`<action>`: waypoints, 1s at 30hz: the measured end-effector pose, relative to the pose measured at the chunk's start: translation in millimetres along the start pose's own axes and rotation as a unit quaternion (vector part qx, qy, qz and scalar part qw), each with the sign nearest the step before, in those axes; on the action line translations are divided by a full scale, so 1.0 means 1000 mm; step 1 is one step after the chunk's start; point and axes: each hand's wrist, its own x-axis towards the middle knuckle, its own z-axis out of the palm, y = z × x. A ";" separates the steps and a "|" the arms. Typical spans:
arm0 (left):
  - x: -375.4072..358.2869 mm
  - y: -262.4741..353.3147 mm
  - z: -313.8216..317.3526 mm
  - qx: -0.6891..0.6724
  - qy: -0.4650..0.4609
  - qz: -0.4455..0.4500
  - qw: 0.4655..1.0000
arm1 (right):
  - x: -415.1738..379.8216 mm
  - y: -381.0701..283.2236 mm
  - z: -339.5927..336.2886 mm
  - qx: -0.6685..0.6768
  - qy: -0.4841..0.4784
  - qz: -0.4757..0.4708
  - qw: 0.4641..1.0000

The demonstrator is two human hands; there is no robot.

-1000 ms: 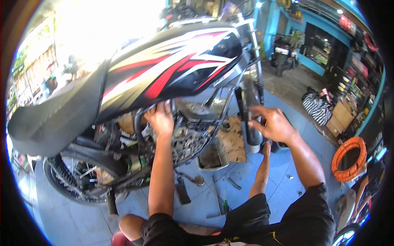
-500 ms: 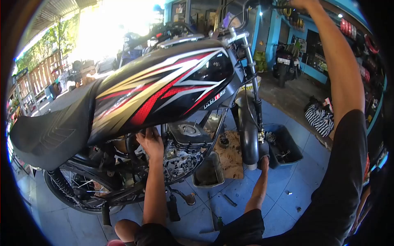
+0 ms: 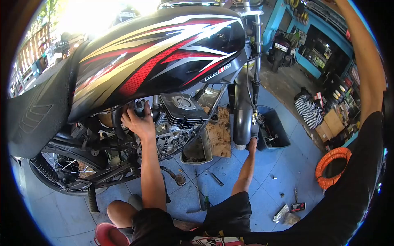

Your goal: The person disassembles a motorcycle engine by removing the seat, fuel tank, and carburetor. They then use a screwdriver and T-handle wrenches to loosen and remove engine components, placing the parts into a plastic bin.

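Below the fuel tank [image 3: 164,61] of a motorcycle, my left hand [image 3: 139,125] has its fingers wrapped round a dark cylindrical part [image 3: 140,107]. The part sits just behind the finned engine cylinder [image 3: 186,117]; its lower side is hidden by my hand. A black hose [image 3: 118,123] runs close to my fingertips. Below, the engine case is opened and its inner metal [image 3: 172,137] shows. My right arm [image 3: 365,61] stretches up to the top right, and its hand is cut off by the frame's edge.
My foot [image 3: 253,143] is against the front wheel [image 3: 243,119]. Beside it stand a blue bin [image 3: 283,139] with parts and a grey tray [image 3: 198,159]. Cardboard [image 3: 219,141], a pedal lever [image 3: 179,179], an orange coil [image 3: 333,148] and a pink bucket [image 3: 111,235] lie around.
My view has tilted down and come closer to the motorcycle. The dark part now shows between my left fingers. My right hand has slipped out of view at the top.
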 end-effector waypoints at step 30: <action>-0.020 -0.048 -0.046 -0.197 -0.166 -0.244 0.935 | -0.119 0.160 0.176 -0.138 0.313 -0.034 0.939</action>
